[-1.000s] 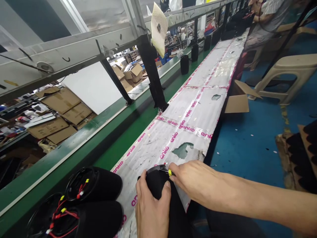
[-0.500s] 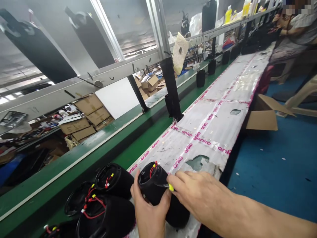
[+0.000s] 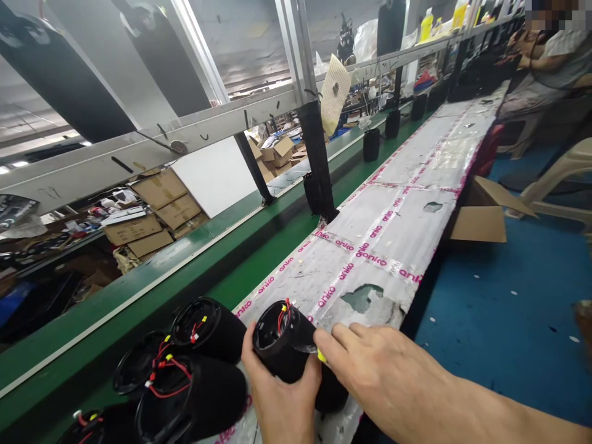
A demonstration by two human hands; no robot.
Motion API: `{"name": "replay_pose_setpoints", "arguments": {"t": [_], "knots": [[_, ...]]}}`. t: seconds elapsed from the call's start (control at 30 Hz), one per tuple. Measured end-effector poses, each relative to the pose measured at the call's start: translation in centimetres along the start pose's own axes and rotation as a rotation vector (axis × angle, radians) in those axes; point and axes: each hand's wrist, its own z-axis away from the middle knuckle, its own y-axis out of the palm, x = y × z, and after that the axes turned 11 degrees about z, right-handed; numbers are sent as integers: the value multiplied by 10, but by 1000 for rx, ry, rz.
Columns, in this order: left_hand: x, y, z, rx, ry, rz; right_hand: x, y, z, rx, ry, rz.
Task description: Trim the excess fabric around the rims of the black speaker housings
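My left hand [image 3: 283, 394] grips a black cylindrical speaker housing [image 3: 296, 354] from the near side, thumb and fingers wrapped around its body. The housing is tilted, its open end up, with red wires and small yellow and white connectors at the rim. In my closed right hand [image 3: 379, 370] is a yellow-handled tool [image 3: 322, 356]; its thin greyish tip touches the housing's side just below the rim. Most of the tool is hidden by my fingers. To the left stand more black housings [image 3: 210, 330] with similar wires [image 3: 178, 370].
A long bench top [image 3: 365, 222] covered in pale sheet and printed tape runs away, torn near my hands. Beside it lies a green conveyor surface [image 3: 259, 262]. A metal post [image 3: 317, 160] rises there. An open carton [image 3: 478, 223] stands right; another person [image 3: 550, 68] sits farther off.
The view has shifted slightly, so the scene sits a little more to the left. My left hand keeps its hold; the tool stays against the housing, its yellow handle now more covered.
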Motion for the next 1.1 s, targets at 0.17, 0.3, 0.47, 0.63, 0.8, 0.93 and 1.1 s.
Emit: {"name": "replay_pose_setpoints", "arguments": {"t": [0.17, 0.3, 0.47, 0.63, 0.8, 0.93, 1.1], "knots": [[-4, 2, -1, 40, -18, 38, 0, 2, 2, 53, 4, 63], [-5, 6, 3, 15, 2, 51, 3, 3, 3, 71, 14, 100], [6, 7, 5, -16, 19, 12, 7, -2, 4, 19, 69, 166], [19, 5, 4, -33, 90, -8, 9, -4, 1, -22, 57, 196], [21, 4, 0, -37, 84, 49, 12, 2, -1, -91, 66, 192], [17, 0, -12, -51, -10, 107, 7, -1, 10, -281, 35, 36], [2, -7, -19, 111, -24, 153, -12, 1, 25, -219, 123, -35]]}}
